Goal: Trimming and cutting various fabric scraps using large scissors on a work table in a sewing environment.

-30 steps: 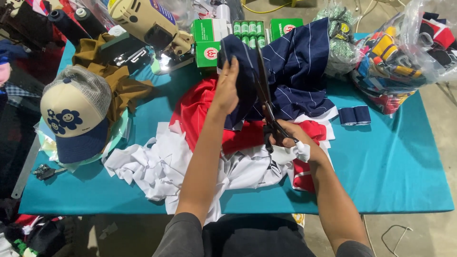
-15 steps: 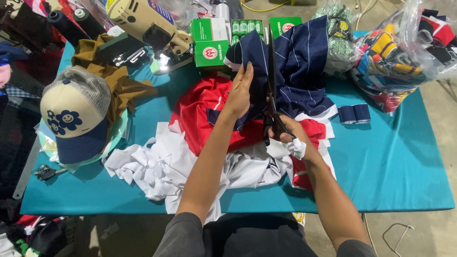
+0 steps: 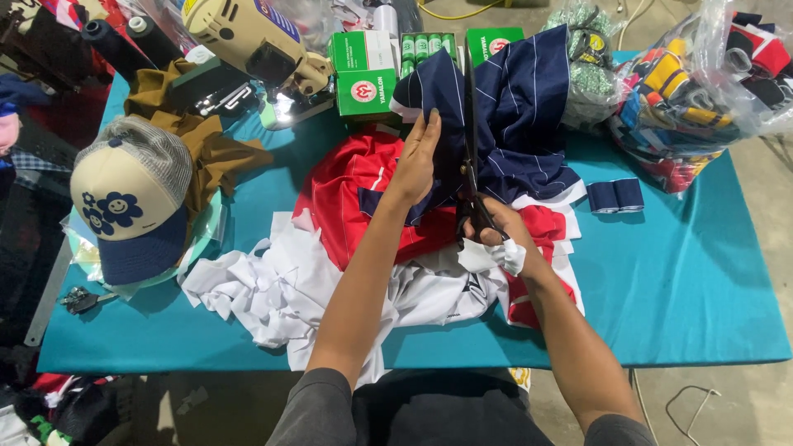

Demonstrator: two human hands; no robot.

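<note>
My left hand [image 3: 418,158] grips a navy pinstriped garment [image 3: 520,116] and holds it up above the teal table [image 3: 677,281]. My right hand [image 3: 494,227] holds black scissors [image 3: 471,157], whose blades point up and away into the navy cloth. A bit of white fabric is bunched by my right fingers. Under both hands lie a red jersey [image 3: 351,198] and a heap of white cloth scraps [image 3: 273,289].
A cream and navy cap [image 3: 128,206] sits at the left on brown cloth [image 3: 215,153]. A cream electric cutting machine [image 3: 248,41], green boxes [image 3: 363,70], a clear bag of garments [image 3: 702,83] and navy cuff pieces [image 3: 618,196] line the far side.
My left hand has lifted the navy cloth and shifted right. The scissors have swung upright and moved further along the fabric.
</note>
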